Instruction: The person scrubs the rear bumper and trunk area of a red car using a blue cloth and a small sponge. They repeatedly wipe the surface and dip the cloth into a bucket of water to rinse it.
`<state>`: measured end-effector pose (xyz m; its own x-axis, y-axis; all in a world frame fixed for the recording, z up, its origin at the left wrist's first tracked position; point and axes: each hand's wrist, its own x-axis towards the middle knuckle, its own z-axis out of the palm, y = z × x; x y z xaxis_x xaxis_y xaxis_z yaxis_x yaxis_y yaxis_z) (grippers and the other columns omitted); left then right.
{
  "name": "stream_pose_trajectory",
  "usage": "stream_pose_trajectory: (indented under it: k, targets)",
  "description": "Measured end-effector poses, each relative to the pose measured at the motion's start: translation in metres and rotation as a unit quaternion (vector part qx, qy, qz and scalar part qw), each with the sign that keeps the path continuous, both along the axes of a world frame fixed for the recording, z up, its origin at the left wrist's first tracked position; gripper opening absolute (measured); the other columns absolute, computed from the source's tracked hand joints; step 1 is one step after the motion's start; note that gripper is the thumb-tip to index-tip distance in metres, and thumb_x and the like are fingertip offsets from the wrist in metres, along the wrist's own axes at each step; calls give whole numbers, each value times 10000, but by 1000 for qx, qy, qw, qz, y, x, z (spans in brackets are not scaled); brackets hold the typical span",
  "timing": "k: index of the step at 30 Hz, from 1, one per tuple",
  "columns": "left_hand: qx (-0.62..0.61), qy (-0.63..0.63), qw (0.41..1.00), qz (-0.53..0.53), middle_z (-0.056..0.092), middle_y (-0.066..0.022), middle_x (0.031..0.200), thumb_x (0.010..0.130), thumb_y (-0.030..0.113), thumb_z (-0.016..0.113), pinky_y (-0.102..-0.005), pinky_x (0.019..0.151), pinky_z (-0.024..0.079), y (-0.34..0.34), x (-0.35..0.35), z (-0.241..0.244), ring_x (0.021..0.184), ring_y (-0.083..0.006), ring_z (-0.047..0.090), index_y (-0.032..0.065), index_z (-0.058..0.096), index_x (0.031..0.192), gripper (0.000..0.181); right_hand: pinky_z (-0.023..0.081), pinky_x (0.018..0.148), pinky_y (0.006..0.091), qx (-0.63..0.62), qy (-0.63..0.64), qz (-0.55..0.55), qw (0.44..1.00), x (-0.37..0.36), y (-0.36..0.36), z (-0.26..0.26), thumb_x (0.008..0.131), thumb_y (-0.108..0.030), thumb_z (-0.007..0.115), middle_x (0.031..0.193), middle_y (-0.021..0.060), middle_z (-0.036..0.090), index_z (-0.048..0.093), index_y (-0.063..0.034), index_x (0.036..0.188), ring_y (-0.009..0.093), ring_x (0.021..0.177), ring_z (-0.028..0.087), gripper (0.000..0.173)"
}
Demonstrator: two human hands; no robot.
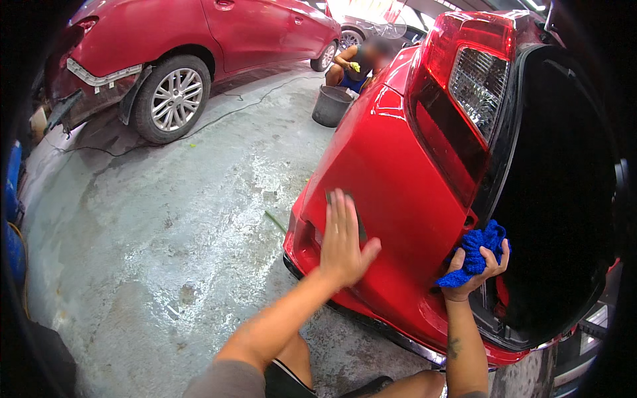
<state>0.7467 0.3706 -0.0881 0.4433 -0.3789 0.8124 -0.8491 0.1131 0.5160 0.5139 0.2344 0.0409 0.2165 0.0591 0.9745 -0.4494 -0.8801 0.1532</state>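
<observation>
My left hand (pixel 343 244) lies flat, fingers together and thumb out, over a dark thin sheet, apparently sandpaper (pixel 360 219). The sheet is pressed between that hand and the red rear bumper corner (pixel 398 209) of a car; most of it is hidden under the fingers. In my right hand (pixel 475 278) is a bunched blue cloth (pixel 482 248), gripped beside the edge of the dark rear opening. Above both hands sits the red-and-clear tail light (pixel 477 89). The bumper's surface looks glossy, with light reflections along its upper part.
A second red car (pixel 239 40), its rear bumper off, stands at the left. A person (pixel 356 64) squats beyond the bumper with a yellow-green cloth, near a black bucket (pixel 332 105). A cable (pixel 219 117) crosses the wet-looking concrete floor (pixel 199 214).
</observation>
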Motion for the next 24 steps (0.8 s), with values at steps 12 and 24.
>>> stream_pose_trajectory:
  k: [12,24]
  targets:
    - [-33,-223,972,-65,193,-356,1751,976,586,669,-611,1327,173,2,95,82,1640,-529,170,-65,227,1687,1061,372,1194,630,13,-1,23,1000,-3,-4,-1,891,-188,765,1572,281,373,492,-154,1281,479,1479,387,478]
    - [51,-122,991,24,230,-328,1753,1039,590,593,-594,1325,170,-6,85,166,1630,-500,228,-74,244,1680,986,386,1187,647,29,2,11,999,-5,-1,-5,863,-196,747,1573,284,345,482,-165,1234,494,1470,387,457]
